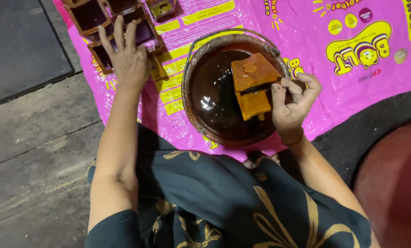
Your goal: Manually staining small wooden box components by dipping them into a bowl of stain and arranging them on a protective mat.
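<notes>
My right hand (293,102) pinches the edge of a small wooden box-like piece (254,83), wet and orange-brown, held over a round bucket (192,120) full of dark brown liquid. My left hand (127,54) reaches out with fingers spread, resting on a dark-stained wooden piece (146,33) among several similar stained pieces on the pink plastic sheet (352,92). The bucket stands on that sheet in front of my knees.
Several stained wooden boxes (90,16) lie at the top left of the sheet. Grey floor boards (35,147) run on the left, a dark mat (17,46) lies at top left, and a round reddish object (394,183) sits at lower right.
</notes>
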